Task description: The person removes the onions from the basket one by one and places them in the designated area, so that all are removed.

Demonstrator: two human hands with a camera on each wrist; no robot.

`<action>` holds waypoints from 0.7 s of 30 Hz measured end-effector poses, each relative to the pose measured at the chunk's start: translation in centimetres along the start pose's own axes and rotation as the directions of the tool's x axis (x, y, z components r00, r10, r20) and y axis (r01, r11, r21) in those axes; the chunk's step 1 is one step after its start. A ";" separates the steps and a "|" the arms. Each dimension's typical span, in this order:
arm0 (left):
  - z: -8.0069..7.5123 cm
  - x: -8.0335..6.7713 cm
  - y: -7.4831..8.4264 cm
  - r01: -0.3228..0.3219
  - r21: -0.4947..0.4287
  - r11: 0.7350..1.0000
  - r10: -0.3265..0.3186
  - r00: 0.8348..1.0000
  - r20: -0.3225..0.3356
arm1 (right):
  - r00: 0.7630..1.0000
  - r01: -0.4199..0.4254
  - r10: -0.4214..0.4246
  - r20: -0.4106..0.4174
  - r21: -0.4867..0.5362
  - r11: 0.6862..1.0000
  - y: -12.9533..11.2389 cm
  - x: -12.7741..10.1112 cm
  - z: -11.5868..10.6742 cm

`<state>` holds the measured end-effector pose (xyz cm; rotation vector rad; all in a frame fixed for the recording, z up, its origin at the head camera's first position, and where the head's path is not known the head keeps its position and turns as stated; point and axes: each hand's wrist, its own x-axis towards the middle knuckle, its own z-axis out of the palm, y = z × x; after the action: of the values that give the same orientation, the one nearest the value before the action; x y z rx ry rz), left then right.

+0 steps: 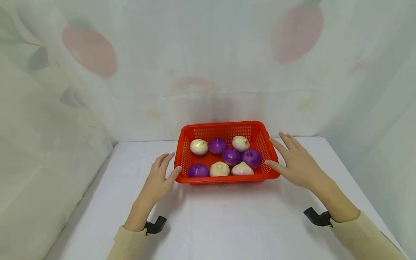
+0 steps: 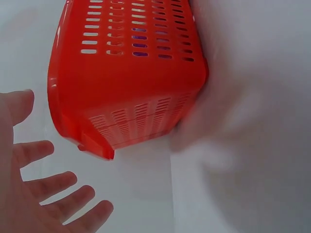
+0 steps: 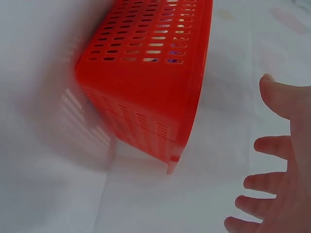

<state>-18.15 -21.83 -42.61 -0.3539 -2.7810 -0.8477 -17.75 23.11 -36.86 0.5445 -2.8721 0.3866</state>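
Note:
A red plastic basket with slotted walls sits on the white table. Inside lie several glossy, onion-shaped bulbs with pointed tops, some purple like this purple bulb, others cream like this cream bulb. My left hand hovers by the basket's left end, fingers spread; the left wrist view shows a gap between the fingertips and the basket wall. At the right end, my right hand is held likewise, its fingers apart from the red wall. Both hands hold nothing.
Behind the table hangs a pale curtain with faded fruit prints, and more cloth drapes on the left side. A black wrist mount is on the left arm, another black mount on the right.

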 end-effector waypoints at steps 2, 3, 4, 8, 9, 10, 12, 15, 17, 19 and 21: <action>0.3 0.4 -0.1 0.011 -0.034 0.999 -0.010 1.000 0.009 | 1.000 0.003 -0.003 0.012 0.013 1.000 -0.4 0.5 0.0; 0.4 0.6 -0.1 0.014 -0.054 0.998 -0.014 1.000 0.011 | 1.000 0.004 -0.005 0.015 0.020 1.000 -0.5 0.7 -0.1; 0.6 0.8 -0.2 0.018 -0.077 0.997 -0.017 1.000 0.015 | 1.000 0.002 -0.002 0.018 0.024 1.000 -0.7 0.9 0.0; 1.2 1.6 -0.6 0.036 -0.183 0.983 -0.029 0.999 0.038 | 0.999 0.001 -0.002 0.035 0.037 0.999 -1.1 1.8 0.1; 1.4 1.7 -0.7 0.043 -0.210 0.977 -0.034 0.998 0.047 | 0.999 0.002 -0.003 0.036 0.041 0.999 -1.2 2.0 0.1; 1.6 1.9 -0.8 0.054 -0.236 0.970 -0.042 0.997 0.058 | 0.999 0.003 -0.004 0.040 0.044 0.999 -1.2 2.1 0.2; 1.8 2.2 -0.9 0.081 -0.287 0.955 -0.061 0.995 0.078 | 0.999 0.005 -0.008 0.045 0.054 0.999 -1.3 2.5 0.3; 2.1 2.5 -0.9 0.121 -0.341 0.932 -0.092 0.991 0.100 | 0.999 0.004 -0.008 0.053 0.077 0.997 -1.6 3.2 0.5; 2.2 2.6 -1.0 0.148 -0.377 0.914 -0.112 0.987 0.114 | 0.998 0.001 -0.007 0.061 0.090 0.996 -1.8 3.8 0.6; 2.5 2.8 -1.1 0.167 -0.412 0.896 -0.124 0.984 0.129 | 0.998 -0.005 -0.002 0.069 0.108 0.994 -2.2 4.4 0.7; 2.7 2.8 -1.2 0.188 -0.445 0.876 -0.135 0.980 0.148 | 0.997 -0.004 -0.005 0.078 0.119 0.993 -2.5 5.0 0.7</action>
<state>-21.56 -20.82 -44.67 -0.2462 -2.7101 -1.5801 -21.42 18.98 -35.81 0.5926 -2.9374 0.5509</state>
